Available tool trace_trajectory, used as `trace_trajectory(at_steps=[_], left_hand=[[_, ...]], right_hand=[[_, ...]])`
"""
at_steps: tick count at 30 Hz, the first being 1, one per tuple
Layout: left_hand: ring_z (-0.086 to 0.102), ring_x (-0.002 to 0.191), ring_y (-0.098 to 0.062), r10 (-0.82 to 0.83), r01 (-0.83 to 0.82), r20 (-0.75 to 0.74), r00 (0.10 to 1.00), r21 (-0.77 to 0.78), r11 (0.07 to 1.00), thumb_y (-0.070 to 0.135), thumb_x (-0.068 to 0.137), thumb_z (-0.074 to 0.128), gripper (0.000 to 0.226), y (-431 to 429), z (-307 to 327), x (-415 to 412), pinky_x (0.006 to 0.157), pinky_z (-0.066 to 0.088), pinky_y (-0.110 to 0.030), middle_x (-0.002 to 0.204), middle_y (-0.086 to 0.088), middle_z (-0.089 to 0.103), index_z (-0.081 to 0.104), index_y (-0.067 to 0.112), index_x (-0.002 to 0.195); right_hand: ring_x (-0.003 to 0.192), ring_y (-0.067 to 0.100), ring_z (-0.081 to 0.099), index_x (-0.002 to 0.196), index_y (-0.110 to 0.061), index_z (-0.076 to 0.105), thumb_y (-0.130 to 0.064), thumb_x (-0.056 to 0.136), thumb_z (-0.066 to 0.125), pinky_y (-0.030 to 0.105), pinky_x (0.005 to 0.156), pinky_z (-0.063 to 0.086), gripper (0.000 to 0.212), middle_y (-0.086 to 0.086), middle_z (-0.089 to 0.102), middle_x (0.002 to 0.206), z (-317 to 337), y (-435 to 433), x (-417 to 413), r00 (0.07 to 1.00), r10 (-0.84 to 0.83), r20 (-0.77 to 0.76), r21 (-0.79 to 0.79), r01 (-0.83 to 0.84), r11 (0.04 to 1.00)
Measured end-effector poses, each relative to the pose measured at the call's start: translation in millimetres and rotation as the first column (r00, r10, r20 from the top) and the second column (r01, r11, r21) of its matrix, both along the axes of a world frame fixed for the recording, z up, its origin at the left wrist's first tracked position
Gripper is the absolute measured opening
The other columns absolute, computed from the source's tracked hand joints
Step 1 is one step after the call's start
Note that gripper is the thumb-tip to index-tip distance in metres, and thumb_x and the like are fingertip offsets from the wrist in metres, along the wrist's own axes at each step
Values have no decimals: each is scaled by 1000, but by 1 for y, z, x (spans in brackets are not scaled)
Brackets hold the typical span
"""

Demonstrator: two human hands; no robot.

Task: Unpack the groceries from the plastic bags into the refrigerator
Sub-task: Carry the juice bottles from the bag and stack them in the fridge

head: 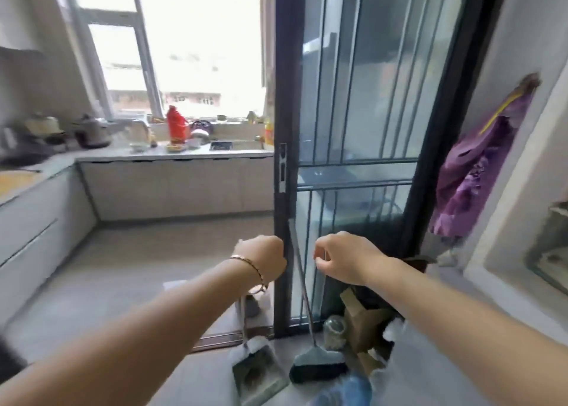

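Two bare forearms reach up from the bottom of the frame. Left hand [261, 259], bracelet [249, 265] at the wrist, sits just left of center. Its fingers are curled into a fist against the black sliding door frame [281, 98]; cannot tell whether they grip its edge. Right hand [342, 258], just right of center, is in front of the door glass. Its fingers are curled in, thumb tip near the forefinger; cannot tell if anything is pinched.

Blurred bluish plastic bag [342, 387] lies on the floor at bottom center-right, below the right forearm. Just left of it are a broom [319, 364], handle leaning on the door, and a dustpan [259, 372]. A brown paper bag [365, 319] stands beside the broom, by the door's foot.

A purple bag [479, 165] hangs on the wall at right.

Upper left, under a bright window [196, 36], a counter [172, 155] holds a red bottle [175, 125] and a dark kettle [92, 132].
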State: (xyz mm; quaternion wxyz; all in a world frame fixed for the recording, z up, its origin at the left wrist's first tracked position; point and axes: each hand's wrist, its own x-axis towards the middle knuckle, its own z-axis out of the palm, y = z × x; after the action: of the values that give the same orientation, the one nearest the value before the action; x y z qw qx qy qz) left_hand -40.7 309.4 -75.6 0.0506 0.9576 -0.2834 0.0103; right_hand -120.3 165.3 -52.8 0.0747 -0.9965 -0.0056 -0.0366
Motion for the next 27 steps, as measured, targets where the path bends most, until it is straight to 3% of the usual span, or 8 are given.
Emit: trace_trajectory(at_steps=[2,6,10,14,19,23,25,27], left_hand=[[60,100,-27,152,-152,-24,988,-9,988,27,89,47,25,85,-8,-3,81,47,-32,112,-5,64,63,18,106],[60,100,-28,402,-403,-19,915,-65,913,26,88,45,24,237,-18,-22,79,47,-30,111,-6,64,64,17,101],[58,106,-26,631,-632,-26,775,-42,774,29,88,43,27,391,-23,-63,78,43,-29,114,-6,63,60,18,106],[58,100,-28,809,-810,-42,586,-1,586,29,88,43,24,562,-32,-132,74,39,-30,111,-6,62,58,18,104],[57,104,-28,943,-945,-74,323,35,326,27,89,40,28,734,-39,-213,76,40,-31,115,-5,61,57,18,109],[57,89,-25,979,-986,-117,165,18,168,24,88,40,20,839,-46,-264,71,40,-30,105,-3,63,58,20,97],[55,82,-23,986,-995,-137,97,4,99,23,88,40,15,877,-53,-281,69,40,-30,101,-3,64,55,20,90],[58,87,-24,990,-1000,-139,19,1,20,25,88,41,14,922,-63,-298,69,40,-29,102,-2,64,55,21,89]], right_hand=[[92,21,61,102,-18,65,-27,92,49,29,76,49,22,2,66,106,-6,72,21,991,134,-9,16,-134,991],[99,23,60,101,-23,66,-27,88,49,25,78,41,22,1,65,109,-14,213,46,944,331,5,-1,-331,944],[96,27,61,101,-20,67,-24,87,45,24,72,39,26,3,66,106,-25,369,48,863,506,-4,-53,-505,861],[91,27,60,94,-17,66,-22,87,43,26,72,45,25,3,66,101,-37,554,25,714,699,-18,-41,-699,713],[81,26,57,88,-16,64,-24,91,41,28,67,45,24,4,63,90,-48,750,-21,532,844,-67,-18,-847,532],[101,27,58,108,-15,63,-23,94,37,30,76,45,31,2,61,101,-61,877,-53,381,923,-51,6,-924,382],[96,25,60,105,-19,64,-27,92,39,32,80,49,30,1,65,102,-66,922,-60,337,941,-35,27,-941,338],[90,23,62,97,-20,64,-29,91,42,36,81,51,25,2,66,97,-76,978,-66,275,961,-33,58,-959,277]])
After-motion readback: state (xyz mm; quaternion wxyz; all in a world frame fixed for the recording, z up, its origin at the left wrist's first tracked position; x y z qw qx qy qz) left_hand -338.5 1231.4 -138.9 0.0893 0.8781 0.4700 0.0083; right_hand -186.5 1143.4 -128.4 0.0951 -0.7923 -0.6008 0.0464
